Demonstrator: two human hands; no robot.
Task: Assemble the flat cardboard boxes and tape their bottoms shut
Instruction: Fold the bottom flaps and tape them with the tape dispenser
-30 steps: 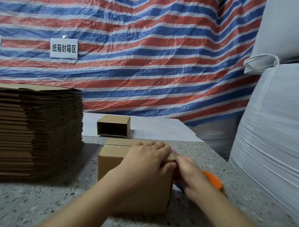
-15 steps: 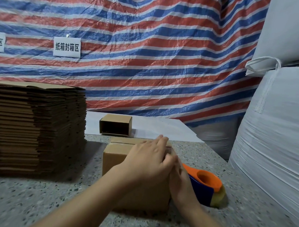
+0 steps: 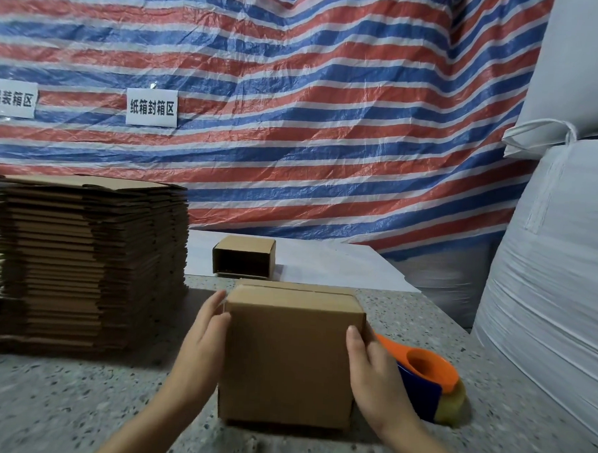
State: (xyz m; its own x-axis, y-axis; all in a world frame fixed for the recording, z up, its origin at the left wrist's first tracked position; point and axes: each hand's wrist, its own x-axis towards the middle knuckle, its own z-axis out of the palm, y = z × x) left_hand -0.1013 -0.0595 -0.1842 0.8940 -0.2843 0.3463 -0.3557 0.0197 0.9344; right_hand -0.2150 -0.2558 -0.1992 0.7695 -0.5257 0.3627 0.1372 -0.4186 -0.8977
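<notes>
A small brown cardboard box [image 3: 290,356] stands on the speckled table [image 3: 77,405] in front of me, its flaps folded shut on top. My left hand [image 3: 205,338] lies flat against the box's left side with straight fingers. My right hand [image 3: 370,370] presses flat against its right side. An orange and blue tape dispenser [image 3: 428,379] rests on the table just right of the box, behind my right hand. A tall stack of flat cardboard boxes [image 3: 83,261] sits at the left.
Another assembled box [image 3: 243,261] lies on its side on a white sheet [image 3: 323,265] farther back. Large white sacks [image 3: 556,258] rise at the right. A striped tarp [image 3: 296,106] with two paper signs hangs behind the table.
My left hand has come off the box's top and moved to its left side. My right hand now lies on the box's right side.
</notes>
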